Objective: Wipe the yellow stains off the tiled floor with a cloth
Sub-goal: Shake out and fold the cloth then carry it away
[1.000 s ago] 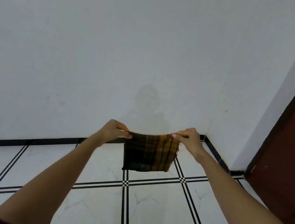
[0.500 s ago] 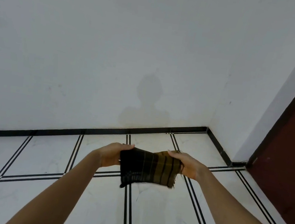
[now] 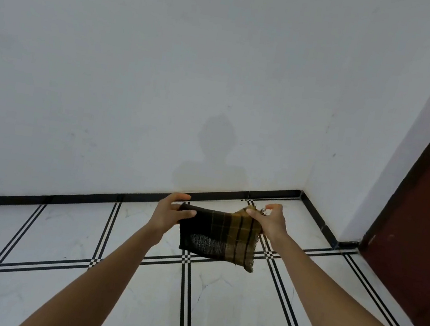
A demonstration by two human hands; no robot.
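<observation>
A: Where's the cloth (image 3: 219, 235)?

B: Above the floor (image 3: 59, 237), near the skirting. Left hand (image 3: 172, 212) pinches one top corner, right hand (image 3: 269, 221) the other; each grip closed on fabric.

A: Handling?

B: Probably light, limp, droopy; better bunched into the palm.

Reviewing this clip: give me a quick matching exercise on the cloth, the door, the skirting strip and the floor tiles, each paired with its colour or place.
Things:
1. cloth
2. door
3. skirting strip
4. floor tiles

Descriptions:
A. dark red, far right
B. white with black double lines
C. black, along the wall's foot
D. dark and mustard plaid, held in both hands

Pairs: 1-D, 2-A, 3-C, 4-B
</observation>
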